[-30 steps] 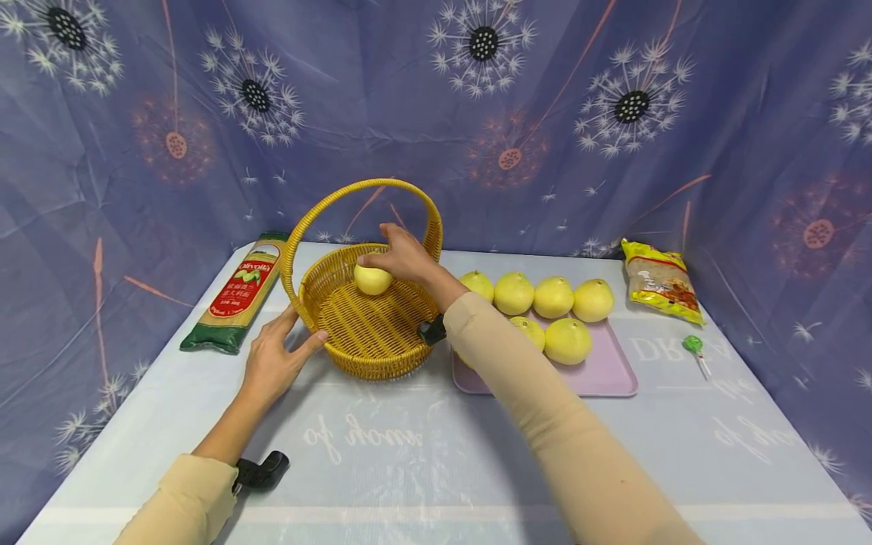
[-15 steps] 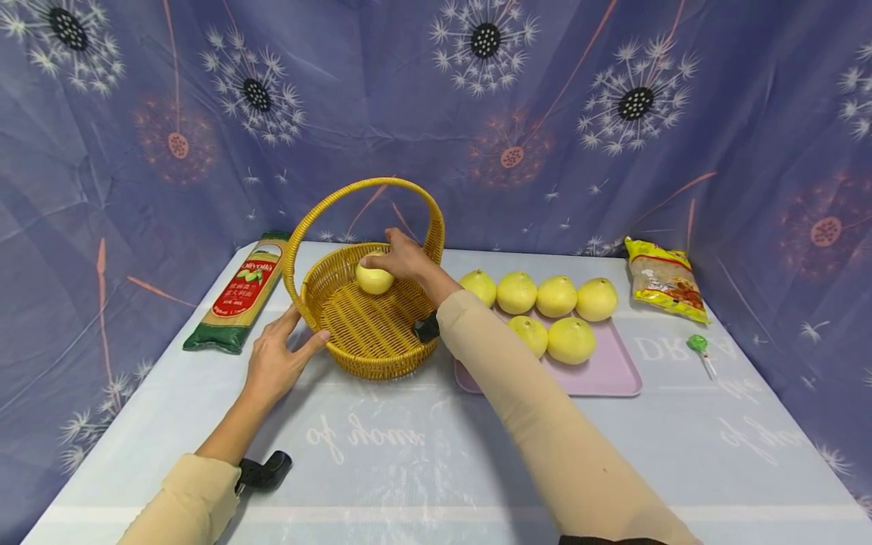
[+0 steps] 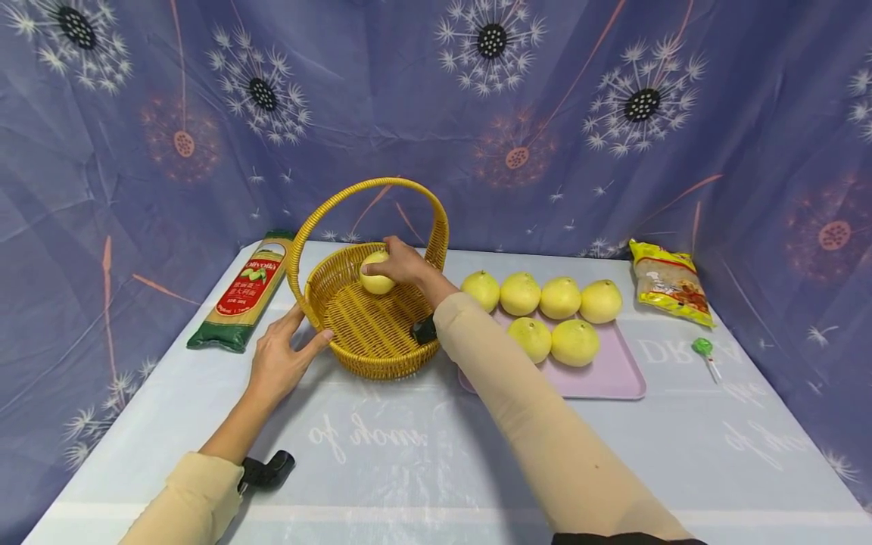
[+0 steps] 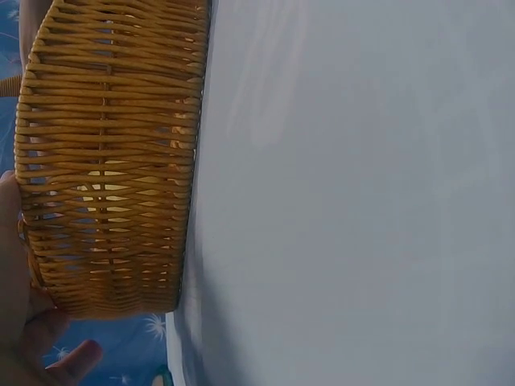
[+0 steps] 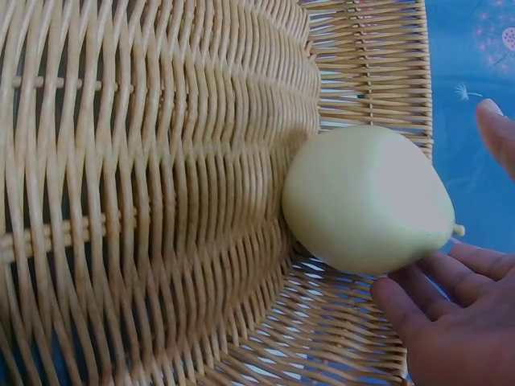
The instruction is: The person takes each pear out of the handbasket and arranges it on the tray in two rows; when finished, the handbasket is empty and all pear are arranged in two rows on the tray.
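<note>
A yellow wicker basket (image 3: 371,325) with a tall arched handle stands left of centre. My left hand (image 3: 279,359) holds its near left rim at the handle's foot, thumb along the rim; the left wrist view shows the woven wall (image 4: 113,161) close up. Inside the basket, against its far wall, sits a pale yellow pomelo (image 5: 366,201) with a short stem. My right hand (image 3: 405,263) reaches in over it. In the right wrist view its fingertips (image 5: 394,301) touch the fruit's side, while the thumb stands apart from it.
Several pomelos (image 3: 575,342) lie on a pink tray (image 3: 623,371) right of the basket. A green and red spaghetti packet (image 3: 248,291) lies left. At the far right are a yellow snack bag (image 3: 671,284) and a green lollipop (image 3: 703,347). A patterned cloth backs the table.
My right hand has come slightly lower over the pomelo in the basket. My left hand stays at the basket's rim. The head view has shifted slightly.
</note>
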Available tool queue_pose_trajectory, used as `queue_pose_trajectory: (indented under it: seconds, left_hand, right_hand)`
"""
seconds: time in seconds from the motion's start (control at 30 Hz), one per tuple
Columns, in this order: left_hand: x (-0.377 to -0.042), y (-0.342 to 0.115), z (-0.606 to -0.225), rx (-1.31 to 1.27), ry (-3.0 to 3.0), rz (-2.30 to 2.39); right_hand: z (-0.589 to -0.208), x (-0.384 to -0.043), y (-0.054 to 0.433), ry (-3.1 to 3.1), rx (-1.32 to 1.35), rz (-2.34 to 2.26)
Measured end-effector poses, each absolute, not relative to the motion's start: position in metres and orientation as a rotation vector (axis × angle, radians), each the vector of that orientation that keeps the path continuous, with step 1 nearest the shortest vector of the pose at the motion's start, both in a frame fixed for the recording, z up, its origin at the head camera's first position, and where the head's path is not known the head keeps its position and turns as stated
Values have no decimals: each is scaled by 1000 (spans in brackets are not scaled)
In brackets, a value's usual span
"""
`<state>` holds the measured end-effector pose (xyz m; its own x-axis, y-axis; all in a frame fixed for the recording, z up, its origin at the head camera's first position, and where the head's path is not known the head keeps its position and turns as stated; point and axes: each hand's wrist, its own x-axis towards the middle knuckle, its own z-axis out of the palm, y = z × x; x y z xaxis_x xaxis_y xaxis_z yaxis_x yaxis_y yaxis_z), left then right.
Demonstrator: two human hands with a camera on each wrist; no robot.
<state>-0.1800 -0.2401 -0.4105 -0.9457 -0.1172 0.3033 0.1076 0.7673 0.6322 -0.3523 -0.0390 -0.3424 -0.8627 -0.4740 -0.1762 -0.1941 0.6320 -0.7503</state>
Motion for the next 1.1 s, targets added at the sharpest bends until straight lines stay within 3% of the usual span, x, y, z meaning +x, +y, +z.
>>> queue_pose_trajectory:
  seconds: [0.43,1.1]
  left_hand:
    - [-180,-239,-411,11,-2637,-952]
    - [-180,-239,-411,0,-2642,-953]
  right_hand:
    - [-353,-355,-40,2470,-559,-1087]
    - [-365,-350,-51,2330,-863,-865]
